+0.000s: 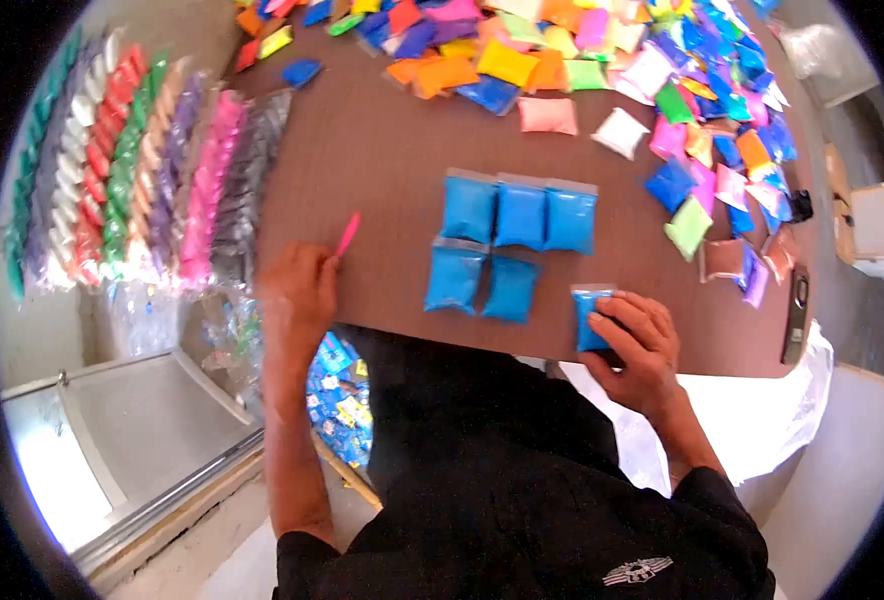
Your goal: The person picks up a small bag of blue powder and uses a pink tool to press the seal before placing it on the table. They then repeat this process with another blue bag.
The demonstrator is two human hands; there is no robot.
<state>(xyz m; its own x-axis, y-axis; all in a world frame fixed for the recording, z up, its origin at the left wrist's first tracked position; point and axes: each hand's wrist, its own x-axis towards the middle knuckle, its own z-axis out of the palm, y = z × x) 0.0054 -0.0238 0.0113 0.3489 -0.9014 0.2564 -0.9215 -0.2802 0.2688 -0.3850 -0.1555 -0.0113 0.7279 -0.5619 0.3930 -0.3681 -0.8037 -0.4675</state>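
Observation:
My left hand (300, 285) is at the left side of the brown table, fingers curled and pressed together. A thin pink plastic stick (350, 233) juts out from its fingertips; the stick's lower end is hidden. My right hand (640, 345) grips a blue packet (590, 320) at the table's near edge, fingers over its right side and thumb below. Between my hands several blue packets lie flat in two rows, three above and two below. One is the upper middle packet (520, 214), another the lower left packet (454, 277).
Many small coloured packets (507, 62) are heaped along the table's (382, 160) far and right sides. Strips of coloured packets (212, 190) hang at the left. A dark oblong object (796, 315) lies at the right edge. Blue printed packets (340, 400) sit below the table.

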